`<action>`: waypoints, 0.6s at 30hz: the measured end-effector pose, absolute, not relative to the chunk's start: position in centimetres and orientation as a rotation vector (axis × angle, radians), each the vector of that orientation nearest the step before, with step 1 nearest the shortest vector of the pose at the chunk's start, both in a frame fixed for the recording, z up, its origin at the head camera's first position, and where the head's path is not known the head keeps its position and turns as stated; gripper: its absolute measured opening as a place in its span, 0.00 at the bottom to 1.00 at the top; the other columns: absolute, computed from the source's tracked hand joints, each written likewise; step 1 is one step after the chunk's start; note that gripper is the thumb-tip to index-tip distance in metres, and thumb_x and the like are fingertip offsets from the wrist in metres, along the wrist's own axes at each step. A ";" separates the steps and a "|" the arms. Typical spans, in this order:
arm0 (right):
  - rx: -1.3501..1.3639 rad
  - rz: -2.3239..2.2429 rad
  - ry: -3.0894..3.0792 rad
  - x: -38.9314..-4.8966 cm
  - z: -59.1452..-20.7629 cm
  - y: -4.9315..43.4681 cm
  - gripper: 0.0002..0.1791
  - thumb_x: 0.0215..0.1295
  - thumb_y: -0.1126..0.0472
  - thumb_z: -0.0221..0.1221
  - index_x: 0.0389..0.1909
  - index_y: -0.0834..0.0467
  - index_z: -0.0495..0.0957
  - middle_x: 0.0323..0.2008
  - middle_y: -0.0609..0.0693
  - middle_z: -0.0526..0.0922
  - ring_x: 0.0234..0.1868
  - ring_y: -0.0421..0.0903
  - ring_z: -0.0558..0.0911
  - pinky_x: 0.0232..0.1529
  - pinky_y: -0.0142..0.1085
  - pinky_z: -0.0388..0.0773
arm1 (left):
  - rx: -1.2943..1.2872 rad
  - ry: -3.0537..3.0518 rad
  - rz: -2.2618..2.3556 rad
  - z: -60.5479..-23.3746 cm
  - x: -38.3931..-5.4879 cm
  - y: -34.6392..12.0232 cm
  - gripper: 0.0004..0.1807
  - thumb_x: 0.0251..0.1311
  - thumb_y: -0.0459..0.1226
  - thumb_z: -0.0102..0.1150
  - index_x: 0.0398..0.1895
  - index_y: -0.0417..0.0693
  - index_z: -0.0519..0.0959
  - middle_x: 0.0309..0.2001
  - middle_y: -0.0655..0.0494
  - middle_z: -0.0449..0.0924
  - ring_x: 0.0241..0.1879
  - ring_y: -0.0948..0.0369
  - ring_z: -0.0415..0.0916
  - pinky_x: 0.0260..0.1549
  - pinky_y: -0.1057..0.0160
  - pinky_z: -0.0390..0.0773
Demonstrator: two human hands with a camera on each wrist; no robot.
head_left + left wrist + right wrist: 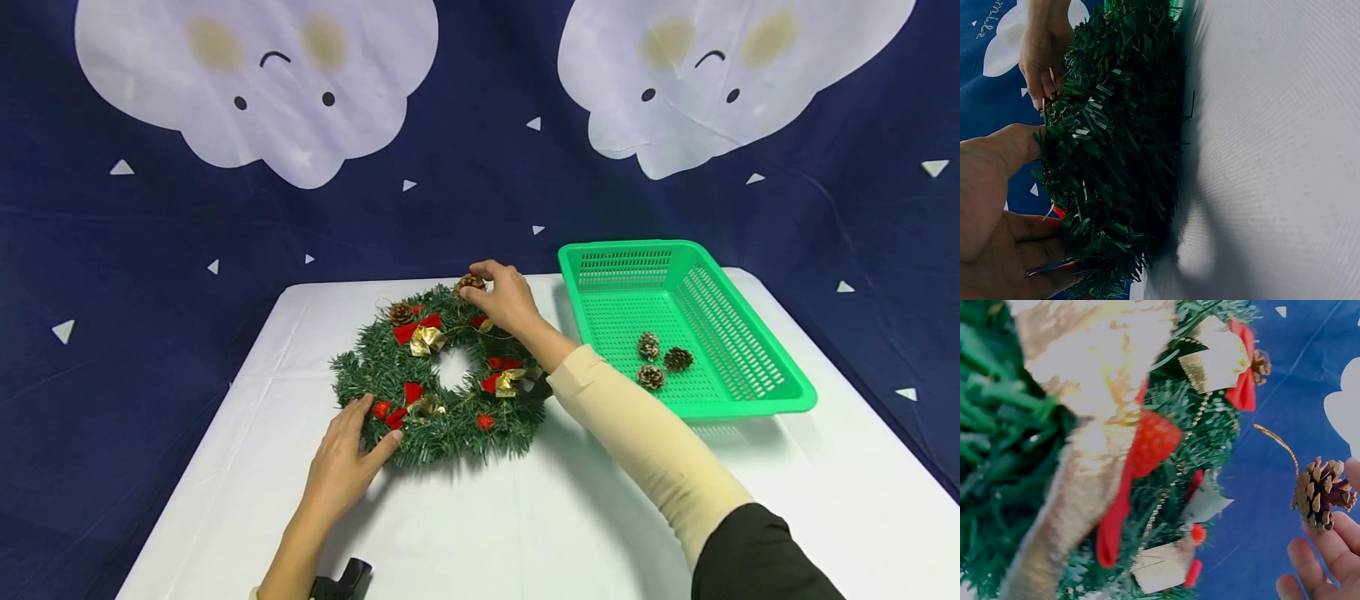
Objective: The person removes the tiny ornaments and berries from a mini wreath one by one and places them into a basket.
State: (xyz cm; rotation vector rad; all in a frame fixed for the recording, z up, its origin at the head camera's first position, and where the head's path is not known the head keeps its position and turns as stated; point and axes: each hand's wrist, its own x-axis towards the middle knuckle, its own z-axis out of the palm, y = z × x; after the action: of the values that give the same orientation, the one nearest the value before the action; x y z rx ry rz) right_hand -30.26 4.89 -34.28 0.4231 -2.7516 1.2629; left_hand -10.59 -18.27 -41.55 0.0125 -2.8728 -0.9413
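A green wreath (442, 433) with red and gold bows, red berries and a gold bead string lies on the white table. My right hand (508, 298) pinches a brown pine cone (1319, 495) between thumb and fingers at the wreath's far side. A gold cord loop (1282, 445) sticks out from that cone. My left hand (341, 462) rests on the near left edge of the wreath, fingers spread and fairly straight; in the left wrist view its fingertips lie right at the greenery. Another pine cone (401, 313) sits on the wreath's upper left.
To the right stands a green basket (780, 392) with a few loose pine cones (650, 377) on its floor. The white table (480, 542) ends at a dark blue cloth backdrop (480, 217) with cloud prints.
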 end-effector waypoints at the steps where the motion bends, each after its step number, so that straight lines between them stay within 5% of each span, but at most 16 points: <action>1: 0.424 1.261 -2.749 -30.1 -34.1 4.9 0.28 0.61 0.48 0.61 0.61 0.53 0.72 0.58 0.52 0.78 0.60 0.54 0.71 0.58 0.49 0.70 | 0.011 -2.873 -0.941 -41.5 -10.6 -18.3 0.43 0.60 0.57 0.55 0.72 0.45 0.56 0.71 0.38 0.55 0.70 0.40 0.53 0.62 0.33 0.58; 18: 0.425 1.278 -2.701 -27.3 -32.5 6.7 0.27 0.59 0.48 0.63 0.59 0.51 0.73 0.56 0.51 0.79 0.61 0.52 0.72 0.60 0.50 0.69 | 0.001 -2.870 -0.933 -41.3 -10.5 -18.3 0.42 0.61 0.56 0.54 0.71 0.44 0.57 0.71 0.37 0.55 0.70 0.40 0.54 0.62 0.33 0.58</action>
State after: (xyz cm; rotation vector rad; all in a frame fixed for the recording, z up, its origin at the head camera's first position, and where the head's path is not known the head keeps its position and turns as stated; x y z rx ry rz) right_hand -27.27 6.68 -32.47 0.4249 -2.7012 1.2780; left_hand -10.52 -18.29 -41.32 0.0005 -2.8695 -0.9330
